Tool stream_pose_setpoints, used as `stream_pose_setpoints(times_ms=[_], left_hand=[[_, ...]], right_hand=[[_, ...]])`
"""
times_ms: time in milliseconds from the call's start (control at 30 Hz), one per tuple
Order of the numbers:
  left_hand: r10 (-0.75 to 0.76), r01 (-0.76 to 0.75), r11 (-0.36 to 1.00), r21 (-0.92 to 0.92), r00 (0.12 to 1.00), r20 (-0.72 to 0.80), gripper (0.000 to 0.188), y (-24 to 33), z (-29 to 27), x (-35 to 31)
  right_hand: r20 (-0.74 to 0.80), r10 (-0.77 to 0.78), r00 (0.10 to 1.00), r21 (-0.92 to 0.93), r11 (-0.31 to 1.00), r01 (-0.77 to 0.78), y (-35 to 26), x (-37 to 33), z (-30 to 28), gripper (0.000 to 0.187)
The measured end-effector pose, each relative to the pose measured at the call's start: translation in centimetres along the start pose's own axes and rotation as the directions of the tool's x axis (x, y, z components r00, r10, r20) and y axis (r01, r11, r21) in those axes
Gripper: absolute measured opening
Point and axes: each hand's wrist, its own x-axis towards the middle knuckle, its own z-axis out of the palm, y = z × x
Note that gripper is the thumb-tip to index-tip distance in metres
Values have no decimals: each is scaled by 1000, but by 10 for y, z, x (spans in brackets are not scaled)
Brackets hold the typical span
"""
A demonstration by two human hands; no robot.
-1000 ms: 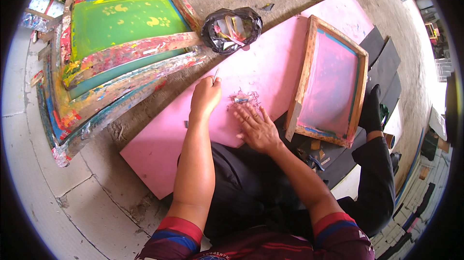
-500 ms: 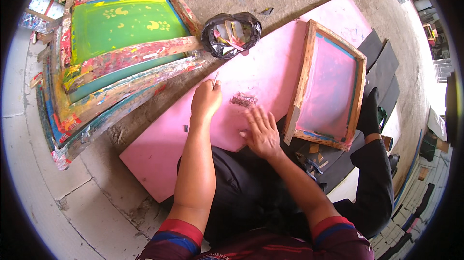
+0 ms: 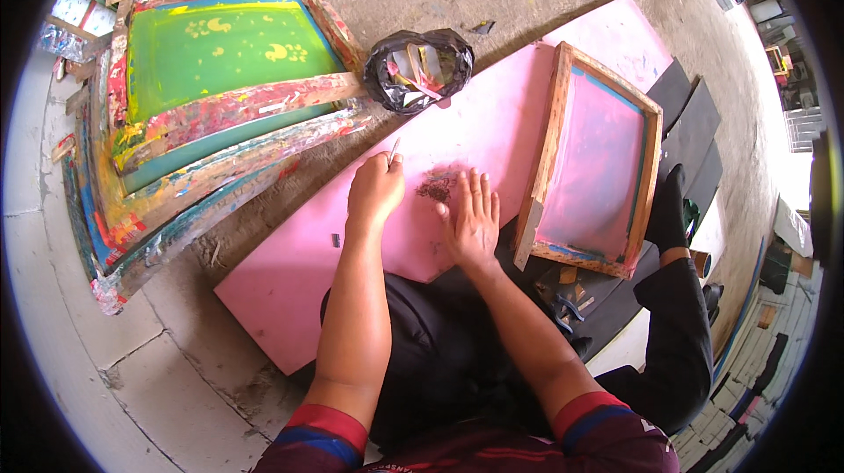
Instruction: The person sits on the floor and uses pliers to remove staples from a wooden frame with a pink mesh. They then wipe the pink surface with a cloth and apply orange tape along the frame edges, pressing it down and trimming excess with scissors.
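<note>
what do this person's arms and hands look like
The left hand and right hand are bare, without gloves or wristbands, and the forearms are uncovered. The short sleeves are dark maroon, with a blue band above a red cuff.

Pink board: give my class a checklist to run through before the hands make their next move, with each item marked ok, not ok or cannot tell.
1. Left hand grips the thin tool: ok.
2. Right hand touches the dark scraps: cannot tell.
3. Pink board bare apart from scraps: not ok; a small dark piece lies near the left forearm.
4. Black bag open at the top: ok.
5. Wooden frame apart from the scraps: ok.
</note>
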Motion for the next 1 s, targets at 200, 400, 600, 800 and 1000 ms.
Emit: stream_pose_setpoints(times_ms=[200, 400, 600, 800, 1000], left_hand=[[-38, 39, 999, -13, 999, 23, 37, 9, -3, -4], [-11, 11, 1000, 2, 1000, 1, 38, 9, -2, -4], [1, -2, 1000, -6, 1000, -9, 38, 9, -4, -5], [10, -11, 1000, -26, 1000, -16, 38, 8, -1, -3], [-7, 7, 999, -34, 1000, 14, 37, 9, -3, -4]], right_hand=[[-21, -36, 999, -40, 999, 35, 16, 53, 4, 80], [98, -267, 959, 59, 963, 263, 15, 35, -5, 80], [-22, -278, 960, 210, 938, 276, -3, 32, -14, 72], [-18, -486, 874, 62, 872, 486, -10, 50, 6, 59], [4, -484, 875, 81, 872, 482, 22, 15, 4, 51]])
